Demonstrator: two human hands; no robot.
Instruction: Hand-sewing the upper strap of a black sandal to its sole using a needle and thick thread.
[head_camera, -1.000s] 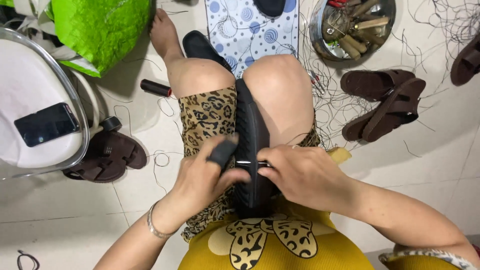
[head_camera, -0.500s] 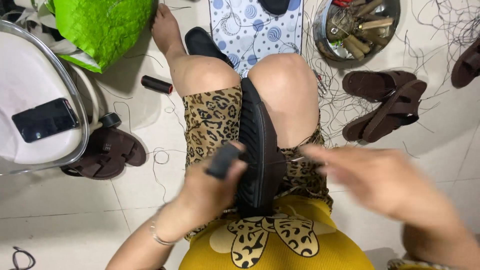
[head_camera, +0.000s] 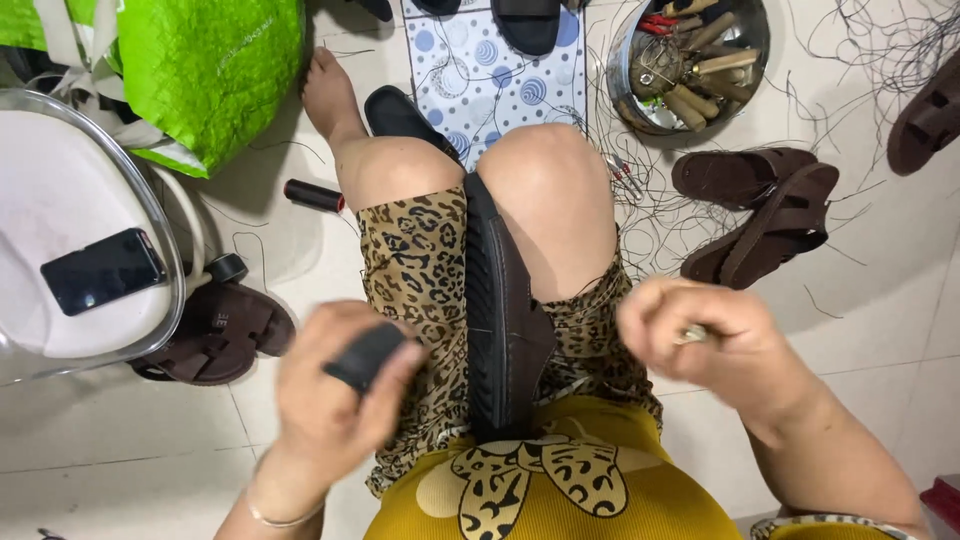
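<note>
Tiles (head_camera: 120, 440) underfoot carry loose threads (head_camera: 880, 60), sandals (head_camera: 760, 210), tool tin (head_camera: 690, 60).

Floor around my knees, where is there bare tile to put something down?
Bare pale tile lies lower left, below the dark brown sandal and white chair. More lies lower right, beyond the right hand. Upper right is crowded: round metal tool bowl, stacked brown sandals, loose thread.
</note>
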